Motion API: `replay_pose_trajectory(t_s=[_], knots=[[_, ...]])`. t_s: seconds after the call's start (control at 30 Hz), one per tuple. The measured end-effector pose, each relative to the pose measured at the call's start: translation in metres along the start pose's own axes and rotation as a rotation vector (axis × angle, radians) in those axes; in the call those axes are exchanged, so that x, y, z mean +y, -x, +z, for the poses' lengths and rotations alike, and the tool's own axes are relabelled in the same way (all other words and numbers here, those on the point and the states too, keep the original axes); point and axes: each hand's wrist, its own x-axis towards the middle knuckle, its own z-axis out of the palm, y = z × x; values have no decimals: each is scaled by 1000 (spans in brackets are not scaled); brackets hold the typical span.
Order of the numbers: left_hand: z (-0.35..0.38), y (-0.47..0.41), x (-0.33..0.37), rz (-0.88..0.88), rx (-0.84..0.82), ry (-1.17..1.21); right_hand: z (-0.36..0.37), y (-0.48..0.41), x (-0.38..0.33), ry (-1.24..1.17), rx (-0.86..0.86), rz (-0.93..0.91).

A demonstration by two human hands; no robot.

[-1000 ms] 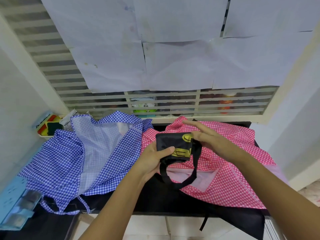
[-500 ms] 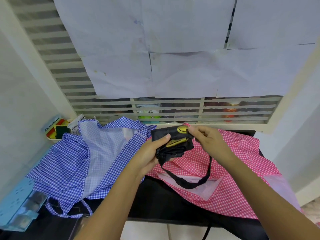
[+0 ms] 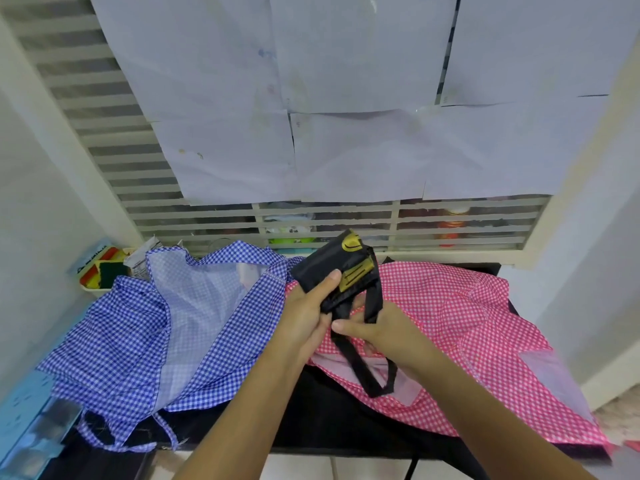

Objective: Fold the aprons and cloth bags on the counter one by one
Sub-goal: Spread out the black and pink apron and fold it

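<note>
A small folded black cloth bag (image 3: 329, 268) with yellow print is held up above the counter's middle. My left hand (image 3: 308, 313) grips its lower left side, thumb across the front. My right hand (image 3: 377, 332) holds the bag's black handle straps (image 3: 367, 372) just below the bundle; the strap loop hangs down over the pink gingham apron (image 3: 457, 327), which lies spread on the right. A blue gingham apron (image 3: 138, 327) lies crumpled on the left, its ties trailing over the counter's front edge.
The black counter (image 3: 322, 420) runs under both aprons. A louvred window (image 3: 346, 223) covered with paper sheets stands behind. A tray with sponges (image 3: 100, 275) sits at the back left. A light blue box (image 3: 31, 420) lies at the front left corner.
The bag has been tilted up and raised. My right hand left the bag's top edge and dropped below it onto the straps. My left hand kept its grip.
</note>
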Motion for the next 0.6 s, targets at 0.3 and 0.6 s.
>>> replay_pose_trajectory(t_s=[0.3, 0.6], knots=[[-38, 0, 18, -163, -27, 83, -79, 17, -12, -3, -270, 59], [-47, 2, 18, -232, -106, -140, -93, 16, -4, 171, -189, 156]])
